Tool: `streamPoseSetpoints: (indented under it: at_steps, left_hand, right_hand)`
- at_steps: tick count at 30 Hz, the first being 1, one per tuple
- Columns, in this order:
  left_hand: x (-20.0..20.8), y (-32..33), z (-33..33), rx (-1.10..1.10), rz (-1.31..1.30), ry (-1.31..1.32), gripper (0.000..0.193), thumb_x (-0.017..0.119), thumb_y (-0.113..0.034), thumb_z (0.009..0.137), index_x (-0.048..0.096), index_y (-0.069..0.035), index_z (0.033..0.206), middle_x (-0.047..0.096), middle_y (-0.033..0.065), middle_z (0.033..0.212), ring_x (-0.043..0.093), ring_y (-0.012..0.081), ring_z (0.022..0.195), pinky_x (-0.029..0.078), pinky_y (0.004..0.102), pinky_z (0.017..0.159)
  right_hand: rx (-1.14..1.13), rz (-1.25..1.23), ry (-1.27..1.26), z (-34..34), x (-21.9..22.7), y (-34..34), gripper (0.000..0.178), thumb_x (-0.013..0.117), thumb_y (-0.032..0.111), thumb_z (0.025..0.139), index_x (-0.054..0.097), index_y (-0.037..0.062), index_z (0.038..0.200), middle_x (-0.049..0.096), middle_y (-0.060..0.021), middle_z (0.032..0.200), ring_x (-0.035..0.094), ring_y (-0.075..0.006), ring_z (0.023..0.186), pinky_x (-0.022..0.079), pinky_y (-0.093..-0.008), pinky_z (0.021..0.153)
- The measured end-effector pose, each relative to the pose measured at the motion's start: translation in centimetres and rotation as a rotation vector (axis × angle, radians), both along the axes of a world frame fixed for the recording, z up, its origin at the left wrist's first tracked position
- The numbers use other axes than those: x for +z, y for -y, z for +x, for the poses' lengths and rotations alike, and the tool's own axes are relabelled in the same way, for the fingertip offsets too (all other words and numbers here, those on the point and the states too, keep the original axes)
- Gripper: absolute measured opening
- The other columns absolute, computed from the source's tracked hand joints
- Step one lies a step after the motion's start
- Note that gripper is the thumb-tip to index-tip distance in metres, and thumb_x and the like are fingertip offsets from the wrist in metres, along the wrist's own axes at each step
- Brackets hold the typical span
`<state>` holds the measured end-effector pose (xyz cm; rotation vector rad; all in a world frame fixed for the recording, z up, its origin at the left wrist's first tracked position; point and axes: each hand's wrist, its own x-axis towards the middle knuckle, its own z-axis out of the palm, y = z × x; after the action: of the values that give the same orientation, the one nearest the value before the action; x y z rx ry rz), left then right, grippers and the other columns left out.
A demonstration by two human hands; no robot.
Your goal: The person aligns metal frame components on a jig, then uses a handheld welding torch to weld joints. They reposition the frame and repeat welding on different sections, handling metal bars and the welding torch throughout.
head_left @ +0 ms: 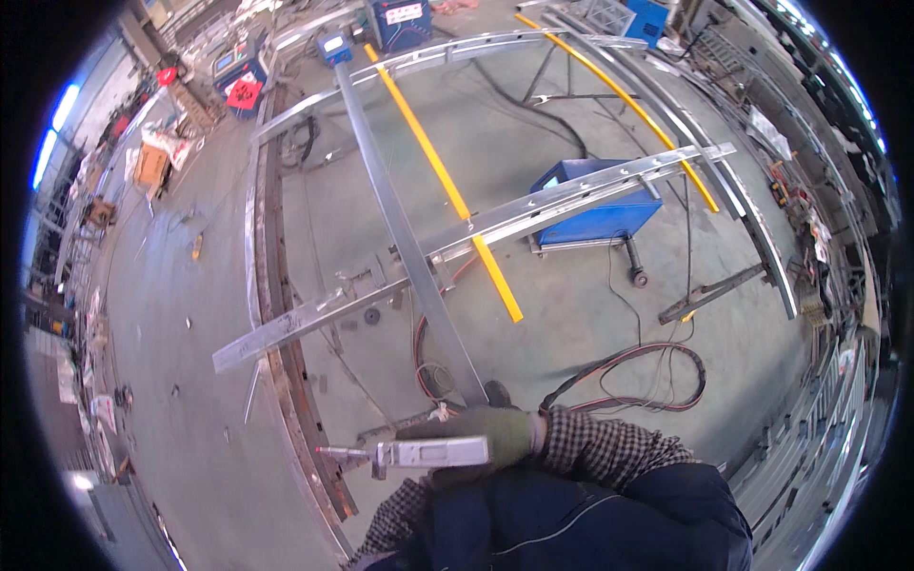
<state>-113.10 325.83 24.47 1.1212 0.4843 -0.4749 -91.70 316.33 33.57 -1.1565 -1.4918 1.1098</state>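
Observation:
Near my body, my right hand [509, 433], in a green work glove, is closed round a silver-white handheld welding gun [438, 452]. The gun's thin, red-tipped nozzle points left. My left arm's checked sleeve [395, 514] comes in at the lower edge; the hand is hidden behind the gun and my clothing, so its fingers do not show. Just beyond the glove lies the near end of a long grey metal bar [433, 305], which crosses over a silver metal beam [333, 309]. A yellow bar [443, 176] crosses the same beam farther right.
A second yellow bar [624, 90] lies at the far right of the metal frame. Beneath the beam stands a blue machine [600, 214] on wheels. Looped cables [700, 381] lie on the floor at the right. Stacked metal profiles [819, 447] line the right side.

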Motion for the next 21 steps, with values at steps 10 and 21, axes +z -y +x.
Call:
streamPoseSetpoints:
  at_steps: [10, 21]
  left_hand:
    - [-0.1, -1.4, 1.8, 0.078, -0.003, -0.072, 0.040, 0.061, -0.024, 0.114, 0.061, 0.000, 0.146, 0.071, 0.0075, 0.131, 0.065, 0.0159, 0.123, 0.054, 0.0354, 0.106]
    - [-3.4, -0.4, 4.2, -0.359, 0.824, 0.189, 0.080, 0.085, -0.033, 0.089, 0.052, -0.009, 0.158, 0.065, 0.0266, 0.141, 0.063, 0.0439, 0.132, 0.051, 0.0491, 0.111]
  right_hand:
    - [-0.680, -0.056, 0.106, 6.4, 0.5, 6.5, 0.051, 0.079, 0.020, 0.101, 0.063, 0.0033, 0.146, 0.072, -0.0107, 0.127, 0.070, -0.0193, 0.106, 0.058, -0.0345, 0.090]
    - [-1.012, -0.341, -0.257, 6.8, 0.2, 9.7, 0.041, 0.085, 0.030, 0.097, 0.070, 0.0043, 0.125, 0.072, -0.0017, 0.096, 0.066, -0.0115, 0.083, 0.053, -0.0281, 0.073]
